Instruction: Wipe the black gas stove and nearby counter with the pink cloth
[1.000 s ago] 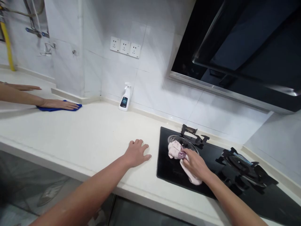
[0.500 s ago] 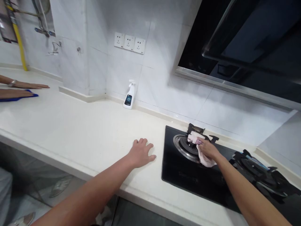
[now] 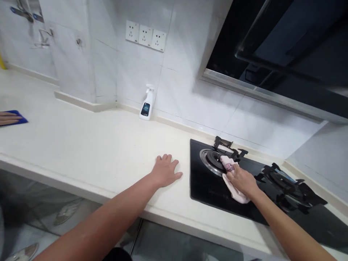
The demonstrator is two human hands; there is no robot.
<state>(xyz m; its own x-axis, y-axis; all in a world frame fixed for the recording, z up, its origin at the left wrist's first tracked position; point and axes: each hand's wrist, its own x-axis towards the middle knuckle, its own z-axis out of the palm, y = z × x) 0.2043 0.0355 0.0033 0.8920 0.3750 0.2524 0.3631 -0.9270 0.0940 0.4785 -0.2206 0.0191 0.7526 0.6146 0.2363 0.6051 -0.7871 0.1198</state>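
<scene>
My right hand [image 3: 241, 180] is closed around a pale pink cloth [image 3: 236, 194], pressing it near the front right of the left burner [image 3: 213, 162]. That burner is a dark disc inside a shiny metal ring on the black glass gas stove [image 3: 206, 186]. A black pan support [image 3: 227, 146] lies behind the burner, off its ring. Flat on the pale countertop [image 3: 108, 145], left of the stove, rests my left hand [image 3: 166, 171] with its fingers spread and nothing in it.
A white spray bottle [image 3: 146, 105] stands against the tiled wall below the sockets [image 3: 145, 35]. The black range hood [image 3: 282, 47] overhangs the stove. Another person's hand [image 3: 9, 118] presses a blue cloth [image 3: 20, 116] at far left. The right burner [image 3: 288, 185] has its support around it.
My right hand has drawn the pink cloth from the back of the left burner toward its front right. My left hand stays on the countertop. The view has shifted slightly.
</scene>
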